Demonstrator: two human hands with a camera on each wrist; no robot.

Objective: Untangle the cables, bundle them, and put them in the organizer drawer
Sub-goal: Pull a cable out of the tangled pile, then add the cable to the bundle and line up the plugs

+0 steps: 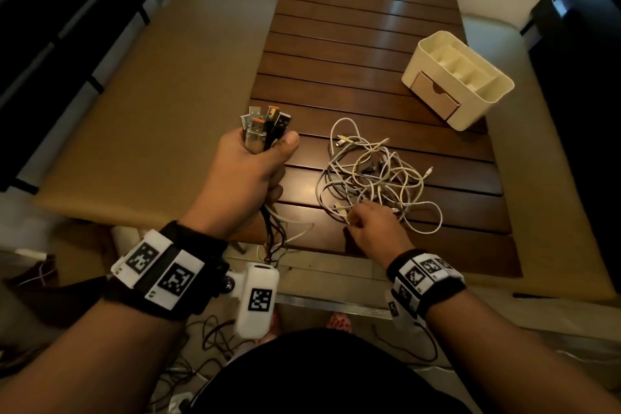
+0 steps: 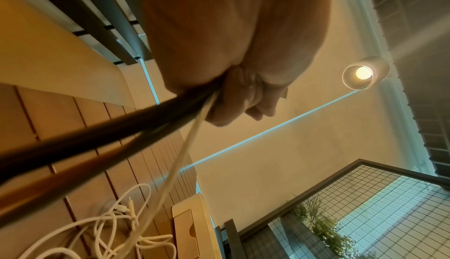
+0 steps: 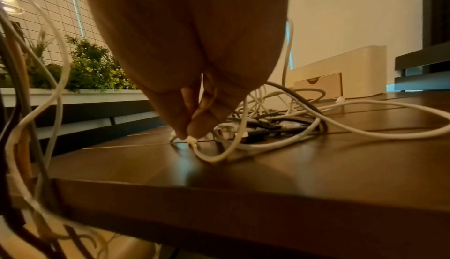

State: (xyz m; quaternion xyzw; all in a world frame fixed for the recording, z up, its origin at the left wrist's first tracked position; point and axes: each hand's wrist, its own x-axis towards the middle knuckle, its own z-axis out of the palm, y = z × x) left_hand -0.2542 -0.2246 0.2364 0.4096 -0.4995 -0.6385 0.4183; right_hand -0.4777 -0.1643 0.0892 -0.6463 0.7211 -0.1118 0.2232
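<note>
My left hand (image 1: 250,166) grips a bunch of cables just below their USB plugs (image 1: 265,126), which stick up out of the fist. Their black and white cords (image 2: 136,128) hang down past the table's near edge. A tangle of white and grey cables (image 1: 373,175) lies on the dark slatted table (image 1: 353,54). My right hand (image 1: 369,225) is at the tangle's near edge, its fingertips (image 3: 192,128) pinching a white connector (image 3: 191,139) on the tabletop. The cream organizer (image 1: 460,77) stands at the far right, its tan drawer (image 1: 433,99) closed.
Tan benches (image 1: 151,111) flank the table on both sides. Loose cords (image 1: 215,339) trail on the floor by my legs. Dark railings run along both sides, and a planter with green plants (image 3: 92,67) sits beyond the table in the right wrist view.
</note>
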